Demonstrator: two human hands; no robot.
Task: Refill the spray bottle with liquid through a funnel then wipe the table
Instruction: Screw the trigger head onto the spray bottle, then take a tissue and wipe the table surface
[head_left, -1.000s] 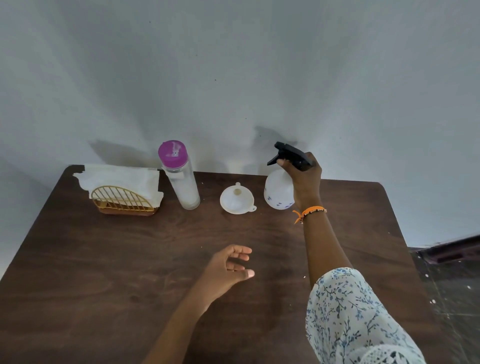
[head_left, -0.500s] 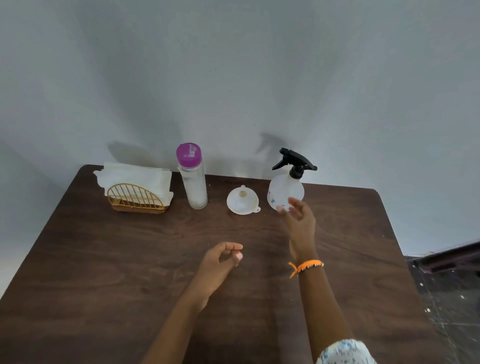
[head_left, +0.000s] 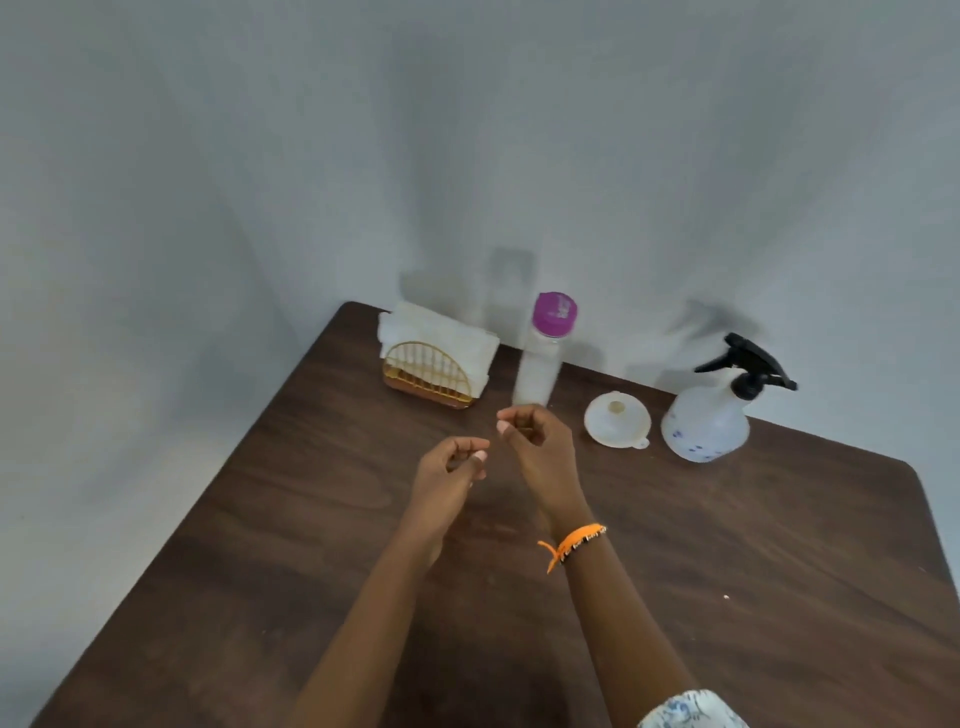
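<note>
Spray bottle (head_left: 707, 420) now released, upright at back right of surface (head_left: 779, 571), beside funnel (head_left: 616, 419). Right hand (head_left: 537, 441) withdrawn toward purple-capped bottle (head_left: 543, 358); left hand (head_left: 451, 467) alongside. Fingers loosely curled, empty. Trigger cap still on; refill not begun.

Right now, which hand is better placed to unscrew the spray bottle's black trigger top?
Probably the right hand: it hangs nearer the spray bottle, on that side, holding nothing. The left hand lies farther away, so it would have to cross over.
</note>
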